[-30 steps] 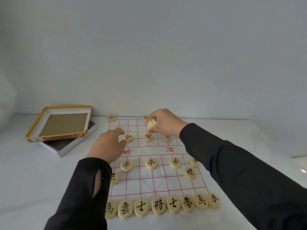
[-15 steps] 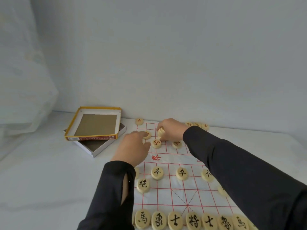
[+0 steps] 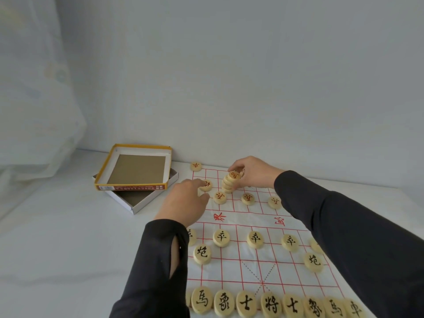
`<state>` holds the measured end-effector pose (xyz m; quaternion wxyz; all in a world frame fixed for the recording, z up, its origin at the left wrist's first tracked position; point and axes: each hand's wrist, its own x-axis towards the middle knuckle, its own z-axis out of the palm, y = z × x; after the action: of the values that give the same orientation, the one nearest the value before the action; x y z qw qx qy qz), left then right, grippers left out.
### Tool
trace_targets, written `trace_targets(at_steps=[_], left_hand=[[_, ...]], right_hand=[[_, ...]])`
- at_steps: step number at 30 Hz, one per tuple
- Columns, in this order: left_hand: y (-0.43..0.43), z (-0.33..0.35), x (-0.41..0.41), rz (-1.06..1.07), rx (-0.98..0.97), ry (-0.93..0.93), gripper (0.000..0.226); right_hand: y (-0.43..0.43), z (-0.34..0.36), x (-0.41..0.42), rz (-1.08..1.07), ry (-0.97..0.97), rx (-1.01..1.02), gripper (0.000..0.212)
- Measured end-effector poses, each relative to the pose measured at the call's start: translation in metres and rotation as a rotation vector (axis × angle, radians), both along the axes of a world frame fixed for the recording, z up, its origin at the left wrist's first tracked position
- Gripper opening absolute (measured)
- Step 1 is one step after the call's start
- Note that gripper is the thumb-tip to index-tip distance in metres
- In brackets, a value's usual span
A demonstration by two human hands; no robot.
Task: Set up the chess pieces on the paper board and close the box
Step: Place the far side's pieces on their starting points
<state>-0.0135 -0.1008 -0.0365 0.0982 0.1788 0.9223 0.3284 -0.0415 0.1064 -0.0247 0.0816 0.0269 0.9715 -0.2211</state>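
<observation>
The right hand (image 3: 254, 175) grips a stack of red pieces (image 3: 230, 183) from the top, with its fingers curled round it. The stack leans toward the left, and its bottom piece seems to touch the paper board (image 3: 252, 214). The left hand (image 3: 183, 203) reaches out just beside it, and one fingertip touches a single red piece (image 3: 207, 185) near the left edge of the board. We cannot tell if that hand pinches the piece or only rests on it. Just in front of the stack, three red soldier pieces (image 3: 248, 199) sit in a line. Behind the stack, the far edge of the board looks almost bare, with one corner piece (image 3: 196, 166) at its far left corner. That row runs from left to right, just past both hands. We think the pieces in the stack go there, one by one. The right hand has them and is nearer the middle of that row, and the left hand is nearer its left end. Along the near edge, the black pieces (image 3: 270, 304) stand in a full row. The box (image 3: 146, 200) sits open on the counter (image 3: 68, 237), to the left of the board's far corner. Its lid (image 3: 130, 187) lies crooked on top with the inside facing up. The left hand is the nearer one to it.
</observation>
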Motion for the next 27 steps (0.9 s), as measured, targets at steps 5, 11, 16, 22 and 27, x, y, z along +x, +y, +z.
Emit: trace_targets(at_steps=[5,11,16,22,27], left_hand=[[0.004,-0.004,0.002,-0.019,-0.011,-0.036,0.04],[0.004,-0.005,0.001,-0.014,0.012,-0.03,0.041],[0.004,-0.007,0.001,-0.018,0.007,-0.048,0.04],[0.008,-0.011,0.001,-0.026,0.031,-0.085,0.041],[0.008,-0.013,-0.003,-0.003,0.063,-0.063,0.041]], right_hand=[[0.0,-0.005,0.001,-0.059,0.059,-0.056,0.042],[-0.004,-0.005,0.002,-0.068,0.104,-0.091,0.035],[-0.003,0.001,0.0,-0.069,0.113,-0.125,0.032],[-0.005,0.016,-0.018,-0.116,0.203,-0.248,0.031],[-0.022,0.01,-0.044,-0.088,0.184,-0.142,0.032]])
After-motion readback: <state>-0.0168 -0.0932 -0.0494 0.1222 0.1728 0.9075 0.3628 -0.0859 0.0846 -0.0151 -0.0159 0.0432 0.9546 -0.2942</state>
